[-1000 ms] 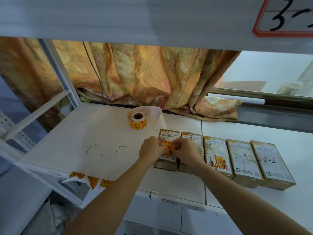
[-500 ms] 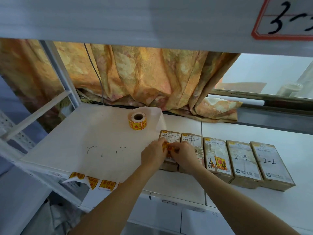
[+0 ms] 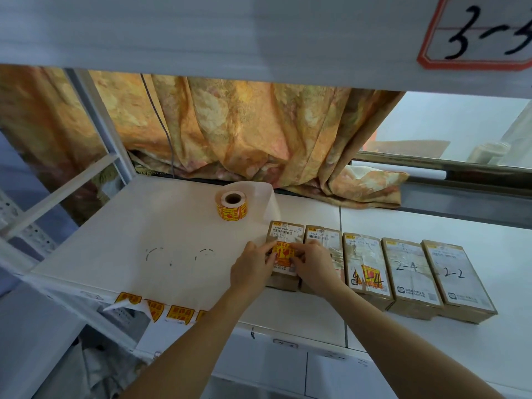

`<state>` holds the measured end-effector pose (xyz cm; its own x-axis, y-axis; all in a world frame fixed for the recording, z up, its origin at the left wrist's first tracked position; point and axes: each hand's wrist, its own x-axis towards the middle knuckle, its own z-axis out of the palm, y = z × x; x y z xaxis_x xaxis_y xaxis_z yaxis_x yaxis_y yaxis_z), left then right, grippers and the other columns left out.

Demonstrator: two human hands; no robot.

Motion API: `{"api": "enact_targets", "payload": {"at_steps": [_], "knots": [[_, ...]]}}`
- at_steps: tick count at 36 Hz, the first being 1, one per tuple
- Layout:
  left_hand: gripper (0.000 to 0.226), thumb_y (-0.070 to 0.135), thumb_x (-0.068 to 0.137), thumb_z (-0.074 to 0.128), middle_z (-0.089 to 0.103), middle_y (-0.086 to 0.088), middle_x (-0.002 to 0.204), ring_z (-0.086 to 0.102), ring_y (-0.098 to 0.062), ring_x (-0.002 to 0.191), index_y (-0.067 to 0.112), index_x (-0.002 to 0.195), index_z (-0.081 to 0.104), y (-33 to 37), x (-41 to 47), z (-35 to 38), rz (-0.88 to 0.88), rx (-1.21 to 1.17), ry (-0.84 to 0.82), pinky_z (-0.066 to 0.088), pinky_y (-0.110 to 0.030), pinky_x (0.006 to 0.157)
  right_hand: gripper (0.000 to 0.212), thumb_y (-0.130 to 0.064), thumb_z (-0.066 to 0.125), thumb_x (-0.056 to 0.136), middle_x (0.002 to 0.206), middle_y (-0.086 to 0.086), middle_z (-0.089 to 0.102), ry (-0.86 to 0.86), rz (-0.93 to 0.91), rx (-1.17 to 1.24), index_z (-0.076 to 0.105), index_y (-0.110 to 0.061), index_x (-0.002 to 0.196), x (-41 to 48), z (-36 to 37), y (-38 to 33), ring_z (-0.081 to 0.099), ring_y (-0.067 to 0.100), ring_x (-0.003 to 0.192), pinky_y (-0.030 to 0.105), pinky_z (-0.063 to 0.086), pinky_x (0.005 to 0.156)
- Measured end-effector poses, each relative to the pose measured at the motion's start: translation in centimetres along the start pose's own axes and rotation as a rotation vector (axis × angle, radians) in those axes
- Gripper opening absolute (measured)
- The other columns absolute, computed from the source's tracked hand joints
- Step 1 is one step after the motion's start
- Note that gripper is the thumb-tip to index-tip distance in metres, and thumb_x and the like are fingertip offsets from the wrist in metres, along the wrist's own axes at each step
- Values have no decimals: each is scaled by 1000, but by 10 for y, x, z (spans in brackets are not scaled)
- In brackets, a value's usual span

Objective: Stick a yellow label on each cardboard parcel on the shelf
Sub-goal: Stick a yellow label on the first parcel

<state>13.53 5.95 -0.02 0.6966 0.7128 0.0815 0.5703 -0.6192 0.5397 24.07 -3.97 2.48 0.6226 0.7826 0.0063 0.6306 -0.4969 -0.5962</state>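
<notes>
We press yellow label onto leftmost parcel | left hand, right hand fingers clamped on its edges | roll at 11 o'clock

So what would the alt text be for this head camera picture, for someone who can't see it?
Two bare hands, left hand and right hand, press a yellow label onto the leftmost parcel of five lying side by side on a white shelf. A label roll stands behind them, before an orange curtain.
</notes>
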Motion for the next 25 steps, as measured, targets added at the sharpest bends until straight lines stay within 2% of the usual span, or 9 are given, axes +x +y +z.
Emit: {"api": "enact_targets", "payload": {"at_steps": [7, 16, 25], "knots": [[41, 34, 96, 47, 39, 3, 96, 50, -13, 77, 34, 137, 43, 2, -1, 1, -17, -28, 3, 50, -29, 67, 28, -15, 55, 90, 116, 11, 51, 8, -17, -19, 60, -13, 118, 2, 3, 4, 52, 22, 101, 29, 42, 89], [40, 35, 97, 44, 39, 4, 96, 45, -9, 75, 32, 137, 44, 1, 0, 3, -26, -55, -8, 33, -19, 55, 29, -15, 53, 91, 116, 9, 49, 39, -37, -19, 59, -14, 119, 1, 9, 7, 48, 20, 103, 24, 39, 88], [38, 38, 97, 43, 43, 1, 97, 48, -12, 81, 36, 135, 45, -4, 0, 6, -65, -136, -28, 43, -25, 67, 27, -14, 49, 93, 113, 10, 47, 108, -94, -33, 56, -8, 118, -5, 13, 7, 40, 14, 93, 22, 35, 85]]}}
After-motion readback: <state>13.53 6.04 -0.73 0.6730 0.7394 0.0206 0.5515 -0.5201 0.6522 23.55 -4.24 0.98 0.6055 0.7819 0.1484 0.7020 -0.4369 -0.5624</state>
